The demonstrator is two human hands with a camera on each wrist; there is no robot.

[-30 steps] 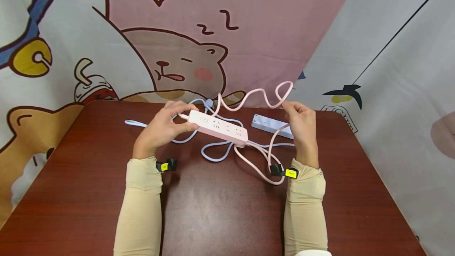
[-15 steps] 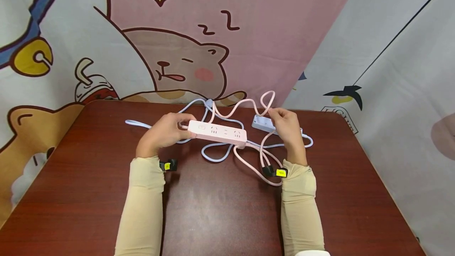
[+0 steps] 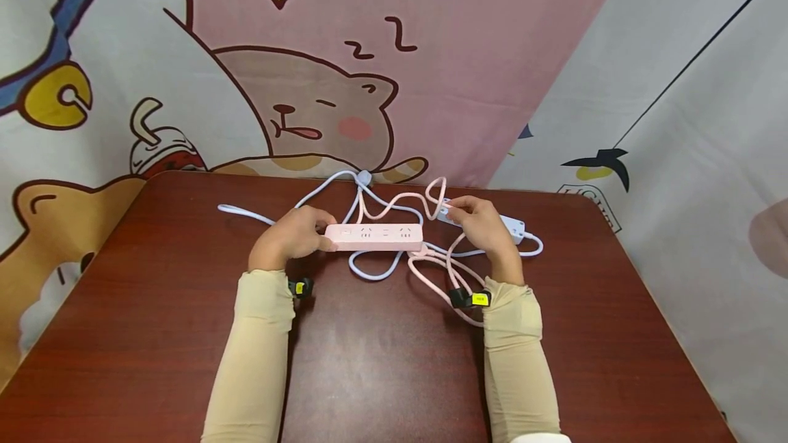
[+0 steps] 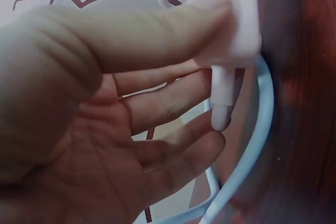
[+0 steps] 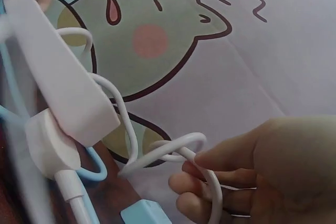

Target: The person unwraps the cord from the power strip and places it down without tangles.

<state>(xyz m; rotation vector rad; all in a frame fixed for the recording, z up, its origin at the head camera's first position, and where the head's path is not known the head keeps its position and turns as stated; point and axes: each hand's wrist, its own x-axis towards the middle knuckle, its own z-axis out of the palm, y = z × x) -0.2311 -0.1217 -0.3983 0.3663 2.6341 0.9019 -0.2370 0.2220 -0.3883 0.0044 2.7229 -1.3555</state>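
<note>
A pink power strip [image 3: 373, 236] lies crosswise in the middle of the head view. My left hand [image 3: 292, 238] grips its left end between thumb and fingers. In the left wrist view the thumb [image 4: 157, 30] presses the strip's side [image 4: 236, 24], and the cord stub comes out below. My right hand [image 3: 483, 224] pinches the strip's pink cord [image 3: 403, 195] near a loop. The cord's plug [image 5: 52, 145] sits by the strip's right end. Behind the right hand lies a blue power strip [image 3: 512, 227], partly hidden by that hand.
A blue cord [image 3: 375, 277] spreads in loops under and behind the pink strip, its plug [image 3: 364, 178] at the back edge. The dark red-brown table [image 3: 382, 374] meets a cartoon-printed cloth [image 3: 492, 53] at the back.
Both hands have come down. The pink strip is lowered and has turned level. My right hand has moved left with the pink cord, and its raised loop is lower, baring the blue strip's right end.
</note>
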